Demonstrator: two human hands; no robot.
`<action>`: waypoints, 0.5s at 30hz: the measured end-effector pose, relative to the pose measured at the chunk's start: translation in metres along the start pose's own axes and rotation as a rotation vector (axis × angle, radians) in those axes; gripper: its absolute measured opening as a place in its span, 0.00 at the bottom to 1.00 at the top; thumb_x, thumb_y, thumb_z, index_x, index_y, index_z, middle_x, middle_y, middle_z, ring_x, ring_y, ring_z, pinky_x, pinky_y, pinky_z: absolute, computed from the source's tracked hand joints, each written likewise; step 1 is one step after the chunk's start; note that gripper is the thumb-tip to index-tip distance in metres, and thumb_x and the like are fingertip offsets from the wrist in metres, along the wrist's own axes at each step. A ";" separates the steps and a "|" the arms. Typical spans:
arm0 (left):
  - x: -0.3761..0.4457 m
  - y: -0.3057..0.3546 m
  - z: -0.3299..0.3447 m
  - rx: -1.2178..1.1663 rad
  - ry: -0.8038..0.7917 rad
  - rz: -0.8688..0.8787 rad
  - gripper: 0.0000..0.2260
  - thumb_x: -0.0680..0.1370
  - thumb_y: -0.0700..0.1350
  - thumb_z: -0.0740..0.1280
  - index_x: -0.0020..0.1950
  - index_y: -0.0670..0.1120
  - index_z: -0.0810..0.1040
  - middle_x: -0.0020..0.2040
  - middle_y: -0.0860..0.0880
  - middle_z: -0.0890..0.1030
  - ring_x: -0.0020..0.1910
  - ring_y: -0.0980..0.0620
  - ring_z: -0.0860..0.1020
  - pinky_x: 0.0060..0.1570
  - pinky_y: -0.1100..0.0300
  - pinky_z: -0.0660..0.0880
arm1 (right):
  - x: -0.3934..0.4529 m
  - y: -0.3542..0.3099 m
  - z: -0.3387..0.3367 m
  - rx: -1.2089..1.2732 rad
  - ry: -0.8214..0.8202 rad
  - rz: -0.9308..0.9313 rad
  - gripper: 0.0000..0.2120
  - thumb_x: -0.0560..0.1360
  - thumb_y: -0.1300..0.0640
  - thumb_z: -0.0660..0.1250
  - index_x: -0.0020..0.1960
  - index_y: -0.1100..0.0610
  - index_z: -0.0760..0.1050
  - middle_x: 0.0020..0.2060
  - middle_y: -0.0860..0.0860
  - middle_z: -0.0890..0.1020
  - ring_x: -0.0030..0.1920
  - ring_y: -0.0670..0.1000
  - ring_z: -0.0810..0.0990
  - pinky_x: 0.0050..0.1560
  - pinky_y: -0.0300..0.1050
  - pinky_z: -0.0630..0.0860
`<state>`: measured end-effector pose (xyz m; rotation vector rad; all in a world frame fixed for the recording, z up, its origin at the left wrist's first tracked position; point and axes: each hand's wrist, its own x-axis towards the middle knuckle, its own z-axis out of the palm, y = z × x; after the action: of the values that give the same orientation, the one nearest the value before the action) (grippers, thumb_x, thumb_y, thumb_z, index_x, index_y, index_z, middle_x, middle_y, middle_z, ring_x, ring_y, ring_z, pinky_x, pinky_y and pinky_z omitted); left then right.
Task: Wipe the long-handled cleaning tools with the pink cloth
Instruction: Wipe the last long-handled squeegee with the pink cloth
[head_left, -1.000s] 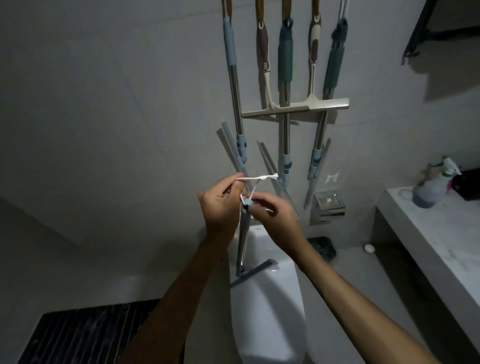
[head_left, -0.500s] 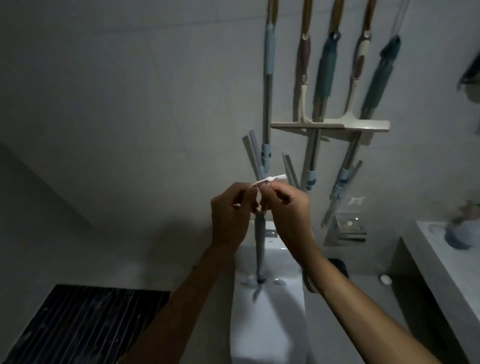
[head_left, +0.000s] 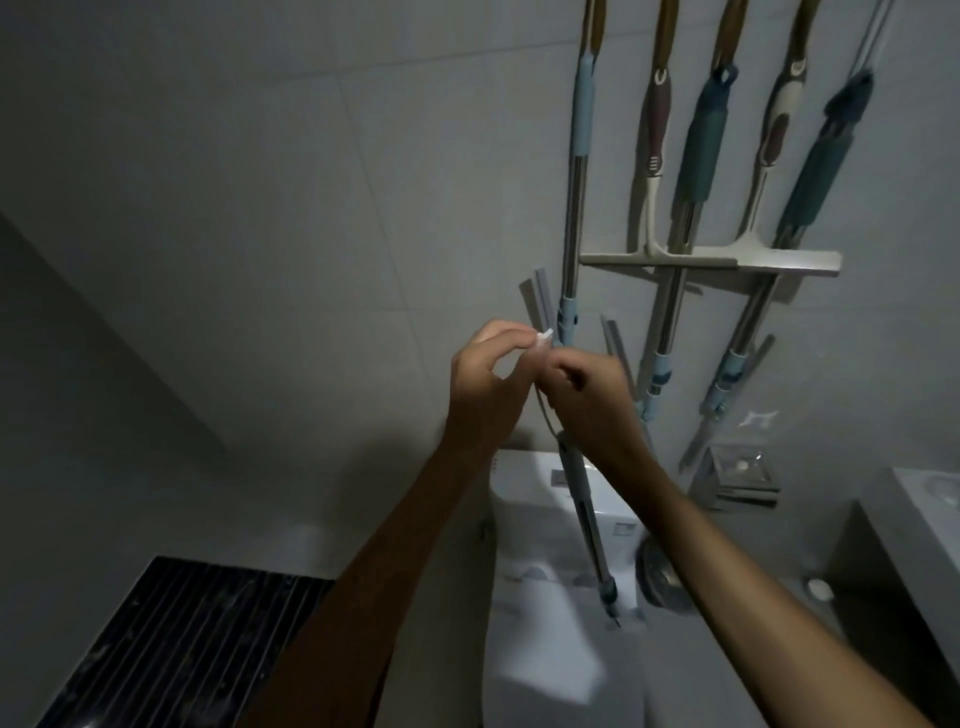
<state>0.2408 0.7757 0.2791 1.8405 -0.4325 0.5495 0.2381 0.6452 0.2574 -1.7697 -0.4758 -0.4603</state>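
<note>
Grey wall tiles (head_left: 260, 208) fill the dim bathroom, smooth and flat. At 1 o'clock, five long-handled tools (head_left: 701, 156) hang in a row on the wall, likely so they stay dry and off the floor; they have shiny metal poles, soft-looking blue grips and flat pale blades. In the middle, the left hand (head_left: 485, 382) and the right hand (head_left: 587, 395) are close together, both pinching a thin white string loop (head_left: 544, 338). Another tool (head_left: 584, 514) dangles from it over the white toilet tank (head_left: 524, 519), so the person probably holds the loop to hang it up. No pink cloth shows anywhere. At 7 o'clock lies a dark ribbed floor grate (head_left: 182, 634).
</note>
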 end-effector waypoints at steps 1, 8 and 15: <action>0.002 -0.001 0.000 0.014 0.005 0.025 0.05 0.79 0.35 0.68 0.47 0.38 0.83 0.46 0.45 0.82 0.48 0.51 0.80 0.50 0.58 0.78 | 0.000 0.001 0.002 0.003 0.002 0.033 0.16 0.83 0.63 0.63 0.37 0.64 0.75 0.28 0.52 0.75 0.31 0.47 0.75 0.36 0.36 0.73; 0.018 -0.008 0.009 0.049 0.056 0.185 0.05 0.77 0.32 0.68 0.45 0.38 0.83 0.44 0.48 0.83 0.45 0.54 0.81 0.49 0.62 0.77 | 0.010 0.005 0.012 -0.010 0.106 0.015 0.11 0.83 0.59 0.59 0.56 0.57 0.80 0.52 0.52 0.82 0.55 0.49 0.80 0.56 0.47 0.78; 0.021 -0.021 0.008 0.051 0.056 0.335 0.09 0.74 0.27 0.68 0.43 0.38 0.85 0.44 0.46 0.86 0.56 0.61 0.79 0.62 0.53 0.75 | 0.017 0.025 0.016 -0.239 0.235 -0.198 0.17 0.81 0.56 0.56 0.51 0.61 0.83 0.44 0.55 0.83 0.49 0.56 0.78 0.53 0.48 0.73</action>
<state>0.2706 0.7739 0.2718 1.8064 -0.7007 0.8438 0.2667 0.6568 0.2426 -1.8736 -0.4452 -0.8849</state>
